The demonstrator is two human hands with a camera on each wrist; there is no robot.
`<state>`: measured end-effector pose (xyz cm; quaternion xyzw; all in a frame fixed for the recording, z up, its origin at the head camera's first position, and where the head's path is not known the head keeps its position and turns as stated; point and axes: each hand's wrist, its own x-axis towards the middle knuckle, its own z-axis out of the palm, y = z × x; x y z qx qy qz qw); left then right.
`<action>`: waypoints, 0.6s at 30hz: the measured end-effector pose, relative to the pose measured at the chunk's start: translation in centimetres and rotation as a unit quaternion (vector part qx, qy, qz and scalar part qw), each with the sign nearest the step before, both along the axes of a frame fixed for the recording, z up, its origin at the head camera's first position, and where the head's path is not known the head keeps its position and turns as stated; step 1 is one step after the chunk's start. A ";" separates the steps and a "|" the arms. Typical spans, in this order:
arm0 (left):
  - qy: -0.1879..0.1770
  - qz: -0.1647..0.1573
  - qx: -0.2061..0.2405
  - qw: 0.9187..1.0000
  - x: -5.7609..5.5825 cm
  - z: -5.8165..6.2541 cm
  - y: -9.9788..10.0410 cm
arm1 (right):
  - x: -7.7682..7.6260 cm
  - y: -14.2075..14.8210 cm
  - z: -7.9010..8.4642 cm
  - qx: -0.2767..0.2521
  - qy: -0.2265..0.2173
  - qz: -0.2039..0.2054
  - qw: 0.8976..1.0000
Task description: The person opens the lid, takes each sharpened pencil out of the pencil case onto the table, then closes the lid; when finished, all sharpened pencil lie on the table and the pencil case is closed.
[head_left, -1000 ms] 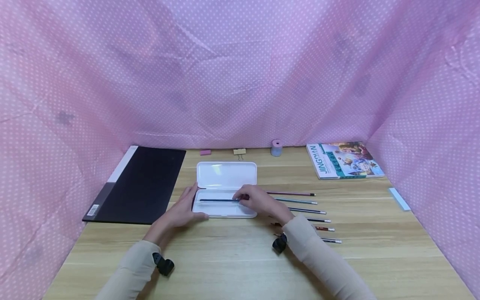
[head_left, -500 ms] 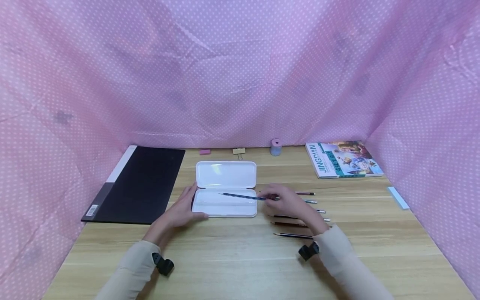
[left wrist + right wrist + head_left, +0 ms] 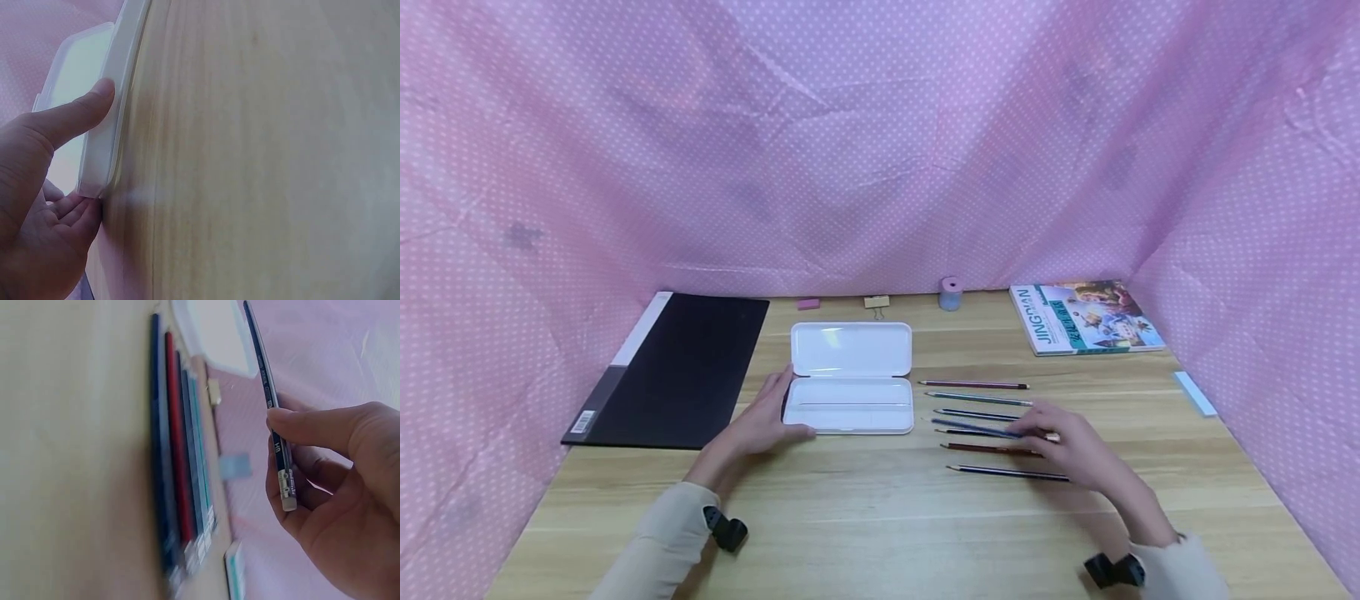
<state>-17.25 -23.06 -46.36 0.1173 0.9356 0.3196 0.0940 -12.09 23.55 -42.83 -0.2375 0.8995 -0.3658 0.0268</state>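
Note:
An open white pencil case (image 3: pixel 850 420) lies on the table, its lid tipped back. At its left end my left hand (image 3: pixel 767 417) grips it; in the left wrist view the thumb lies on the front wall and the fingers (image 3: pixel 78 215) curl round the corner. My right hand (image 3: pixel 1067 442) pinches a dark pencil (image 3: pixel 262 369) marked HB near its white eraser end. That pencil points left over a row of pencils. In the row show a dark red pencil (image 3: pixel 973 384), a green one (image 3: pixel 973 398), a brown-red one (image 3: pixel 977 448) and a black one (image 3: pixel 1000 472), among others.
A black folder (image 3: pixel 692 367) lies at the left. Along the back are a pink eraser (image 3: pixel 808 304), a binder clip (image 3: pixel 877 302) and a small pink-and-blue cylinder (image 3: pixel 951 295). A book (image 3: pixel 1086 318) and a pale blue strip (image 3: pixel 1195 394) lie at the right.
My right hand has lifted the pencil out of the case and carried it right and nearer, over the row of pencils. The left hand has stayed on the case.

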 end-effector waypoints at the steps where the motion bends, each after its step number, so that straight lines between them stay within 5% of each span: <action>1: 0.000 0.000 0.001 1.000 0.0 0.0 0.0 | 0.5 0.5 -0.3 0.000 -0.005 -0.003 1.000; 8: -0.004 0.005 0.000 1.000 -0.1 0.1 0.0 | 4.1 2.7 -2.2 0.001 0.023 -0.012 1.000; 18: 0.005 -0.001 0.002 1.000 -0.1 -0.1 0.0 | 6.2 3.5 -3.9 -0.010 0.046 -0.023 0.999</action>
